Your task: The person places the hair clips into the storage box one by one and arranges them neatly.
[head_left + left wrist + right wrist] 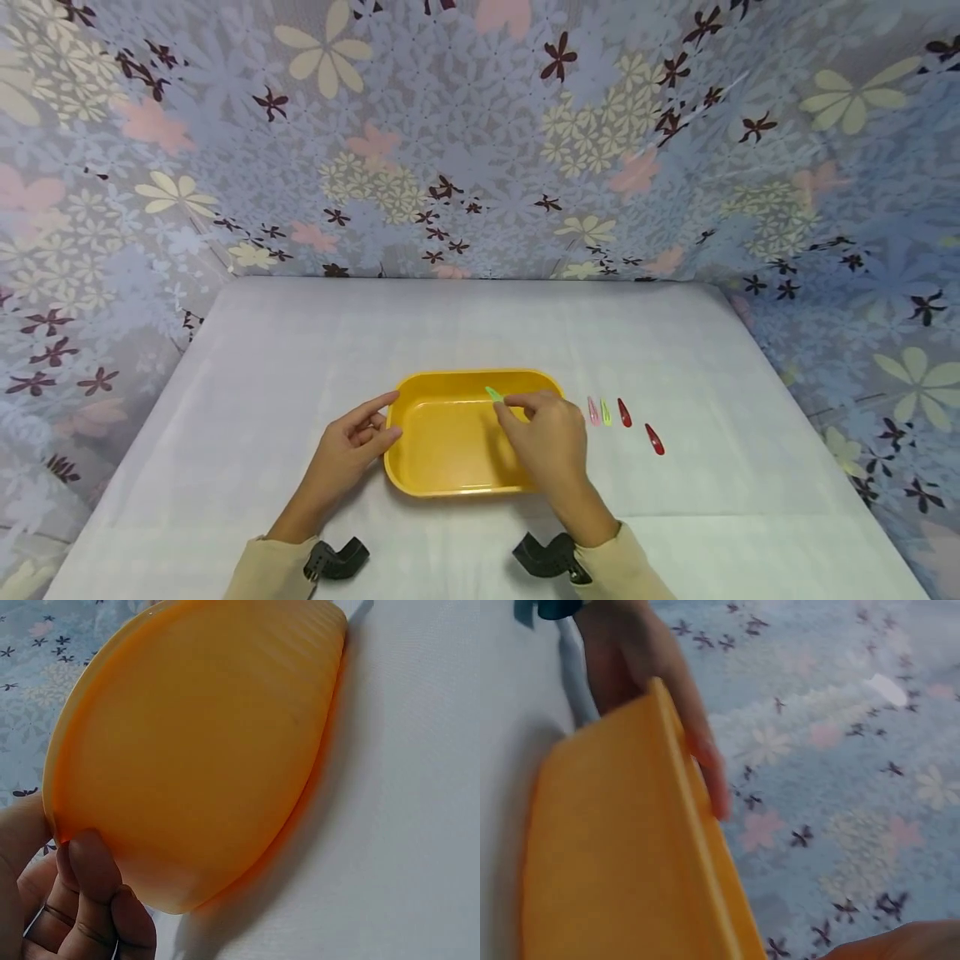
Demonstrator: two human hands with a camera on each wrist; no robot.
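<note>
A yellow plastic tray (450,450) sits on the white-covered table. My left hand (352,446) grips its left rim; in the left wrist view the fingers (94,877) lie against the outside wall of the tray (195,750). Over the tray's right part, my right hand (551,433) pinches a green hair clip (493,393) between thumb and fingertips. To the right of the tray lie a pink hair clip (593,411), a yellow-green hair clip (606,413) and two red hair clips (625,412). In the right wrist view the tray's wall (607,847) hides the clip.
White cloth covers the table (300,333). A flower-patterned curtain (480,167) hangs along the back and sides. Black wrist mounts (336,558) are strapped at both sleeves, near the front of the table.
</note>
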